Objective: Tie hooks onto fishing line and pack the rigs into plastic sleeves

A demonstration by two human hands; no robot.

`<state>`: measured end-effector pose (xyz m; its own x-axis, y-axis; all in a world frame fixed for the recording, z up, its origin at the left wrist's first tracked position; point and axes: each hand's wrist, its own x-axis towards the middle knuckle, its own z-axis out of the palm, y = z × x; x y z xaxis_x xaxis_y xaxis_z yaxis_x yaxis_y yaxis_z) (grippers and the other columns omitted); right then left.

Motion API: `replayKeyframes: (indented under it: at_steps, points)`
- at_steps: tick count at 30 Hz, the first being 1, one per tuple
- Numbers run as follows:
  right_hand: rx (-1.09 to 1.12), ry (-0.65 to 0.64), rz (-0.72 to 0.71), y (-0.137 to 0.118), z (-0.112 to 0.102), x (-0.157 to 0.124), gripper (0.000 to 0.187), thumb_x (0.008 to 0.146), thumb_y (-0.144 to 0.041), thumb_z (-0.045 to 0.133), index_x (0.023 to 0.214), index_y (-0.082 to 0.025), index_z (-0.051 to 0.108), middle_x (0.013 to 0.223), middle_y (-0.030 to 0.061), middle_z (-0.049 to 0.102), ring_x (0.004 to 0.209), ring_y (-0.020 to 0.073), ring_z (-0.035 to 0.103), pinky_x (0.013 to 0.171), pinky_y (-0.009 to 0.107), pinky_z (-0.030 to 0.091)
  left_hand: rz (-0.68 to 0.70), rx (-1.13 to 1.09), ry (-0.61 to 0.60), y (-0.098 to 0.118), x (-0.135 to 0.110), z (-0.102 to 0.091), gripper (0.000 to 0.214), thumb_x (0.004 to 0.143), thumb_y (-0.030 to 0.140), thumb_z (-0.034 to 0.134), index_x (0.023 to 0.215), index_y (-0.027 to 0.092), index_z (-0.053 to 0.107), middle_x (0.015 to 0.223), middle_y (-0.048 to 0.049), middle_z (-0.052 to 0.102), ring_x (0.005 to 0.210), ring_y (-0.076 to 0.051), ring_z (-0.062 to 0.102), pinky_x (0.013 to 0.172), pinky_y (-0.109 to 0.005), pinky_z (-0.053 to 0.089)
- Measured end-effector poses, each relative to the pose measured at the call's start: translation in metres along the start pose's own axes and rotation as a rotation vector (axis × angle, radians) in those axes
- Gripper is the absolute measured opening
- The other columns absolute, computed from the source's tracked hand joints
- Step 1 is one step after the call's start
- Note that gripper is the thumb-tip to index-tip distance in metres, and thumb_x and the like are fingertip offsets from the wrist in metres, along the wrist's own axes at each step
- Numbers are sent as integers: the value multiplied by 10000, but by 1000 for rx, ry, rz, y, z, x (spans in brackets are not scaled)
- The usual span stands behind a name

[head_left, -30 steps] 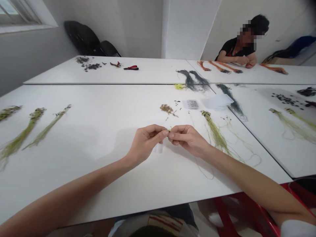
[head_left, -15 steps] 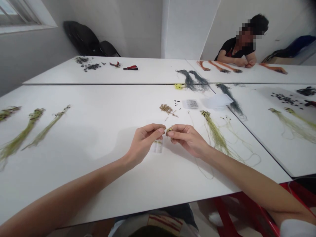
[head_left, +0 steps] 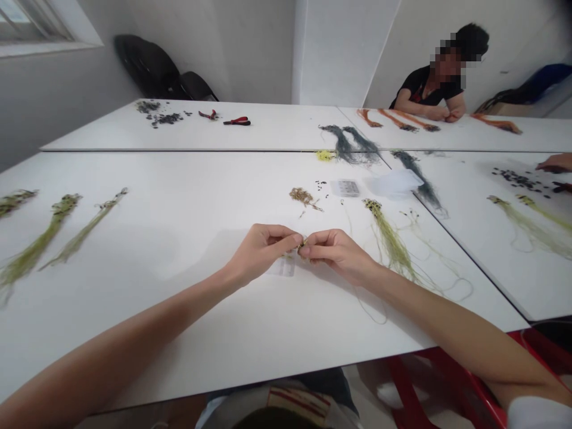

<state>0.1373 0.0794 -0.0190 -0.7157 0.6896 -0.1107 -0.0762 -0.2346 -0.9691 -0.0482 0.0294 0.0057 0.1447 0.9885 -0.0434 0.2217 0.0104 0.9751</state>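
My left hand (head_left: 267, 249) and my right hand (head_left: 336, 255) meet fingertip to fingertip above the table, both closed in a pinch. Between the right fingertips sits a small gold-coloured bunch (head_left: 302, 244), perhaps metal bits; its exact kind is too small to tell. What the left fingers pinch is hidden. Under the hands lies a clear plastic case (head_left: 287, 267), partly covered by the left fingers. Beyond them is a pile of small gold-coloured metal pieces (head_left: 301, 195). A bundle of yellow-green strands (head_left: 391, 232) with dark knotted ends lies right of my right hand.
More yellow-green bundles (head_left: 62, 214) lie at left. Behind are a clear box (head_left: 346, 187), a plastic bag (head_left: 395, 182), grey strands (head_left: 342, 143) and red-handled pliers (head_left: 236, 121). A co-worker (head_left: 429, 89) sits across by orange strands (head_left: 397, 119); another person's hand (head_left: 556, 162) shows at right.
My hands have come together; the small gap between their fingertips has closed. Another person's hand has appeared at the right edge, over the dark pieces.
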Motion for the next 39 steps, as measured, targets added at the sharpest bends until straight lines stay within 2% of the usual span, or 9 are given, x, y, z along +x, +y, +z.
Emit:
replayKeyframes:
  at_steps: [8, 15, 20, 27, 32, 35, 39]
  points:
    - [-14, 6, 19, 1, 0, 0, 130, 696, -290, 768, 686, -171, 717, 646, -1, 562, 635, 120, 447, 635, 293, 332, -12, 68, -78, 4, 1, -6, 218, 844, 358, 602, 803, 194, 738, 813, -60, 726, 767, -210, 645, 677, -319, 483]
    - [-21, -41, 4, -1, 0, -1, 164, 711, -298, 758, 644, -168, 683, 611, -11, 545, 623, 116, 450, 632, 294, 334, 58, 277, -120, 6, 3, -11, 238, 863, 350, 559, 803, 204, 738, 781, -41, 698, 741, -188, 602, 699, -319, 455]
    - [-60, -76, 18, -2, 0, -1, 183, 703, -318, 764, 635, -171, 680, 614, -5, 553, 623, 121, 461, 623, 291, 347, -43, 180, -210, 8, 3, -13, 264, 849, 379, 559, 776, 188, 727, 677, -38, 629, 627, -160, 527, 558, -278, 388]
    - [-74, -115, 36, -2, -1, -2, 128, 674, -277, 779, 665, -176, 702, 653, 8, 596, 629, 126, 485, 608, 284, 373, -142, 51, -307, 9, 4, -16, 250, 828, 383, 596, 695, 194, 692, 698, -38, 615, 686, -171, 526, 620, -288, 398]
    - [-62, -87, 16, -5, -1, -2, 135, 697, -275, 764, 647, -172, 693, 628, 0, 578, 630, 123, 485, 620, 286, 363, -108, 49, -244, 10, 4, -14, 256, 843, 366, 572, 710, 194, 707, 697, -32, 611, 687, -161, 531, 643, -293, 411]
    - [-52, -69, 6, -5, -1, -1, 137, 701, -261, 757, 625, -172, 686, 617, -4, 569, 630, 121, 480, 627, 289, 353, -93, 67, -178, 11, 4, -14, 247, 819, 387, 596, 737, 194, 726, 688, -40, 634, 651, -168, 550, 598, -297, 423]
    - [-37, -72, 16, -3, -2, -1, 136, 711, -264, 750, 634, -167, 694, 614, -4, 571, 629, 119, 474, 635, 293, 346, -65, 91, -164, 11, 2, -12, 229, 780, 391, 635, 738, 190, 738, 636, -44, 643, 615, -184, 572, 551, -299, 431]
